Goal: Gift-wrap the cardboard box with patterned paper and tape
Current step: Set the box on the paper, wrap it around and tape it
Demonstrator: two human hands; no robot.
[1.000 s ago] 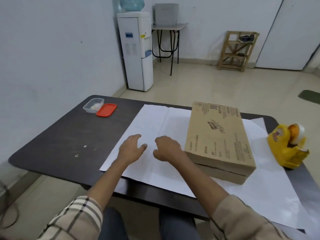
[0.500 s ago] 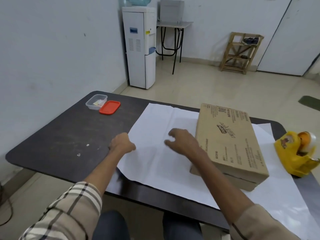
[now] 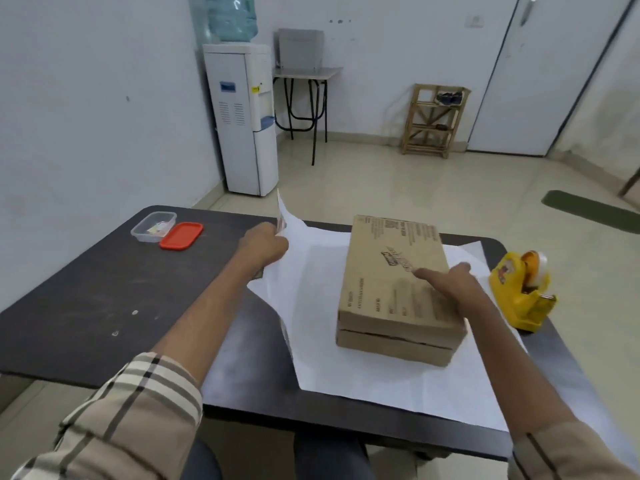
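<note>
A brown cardboard box (image 3: 388, 268) lies flat on a white sheet of wrapping paper (image 3: 363, 379), which shows its plain white back. My left hand (image 3: 265, 245) grips the paper's left edge and holds it lifted off the dark table (image 3: 104, 296), so the sheet curls up toward the box. A strip of pattern shows at the raised edge. My right hand (image 3: 450, 282) rests on top of the box with straight fingers. A yellow tape dispenser (image 3: 521, 289) stands right of the box.
A clear plastic tub (image 3: 152, 226) with its red lid (image 3: 181, 236) beside it sits at the table's far left. Beyond the table stand a water cooler (image 3: 247, 119), a small table and a wooden rack.
My left hand took hold of the paper's left edge and raised it toward the box. My right hand moved from the paper onto the top of the box.
</note>
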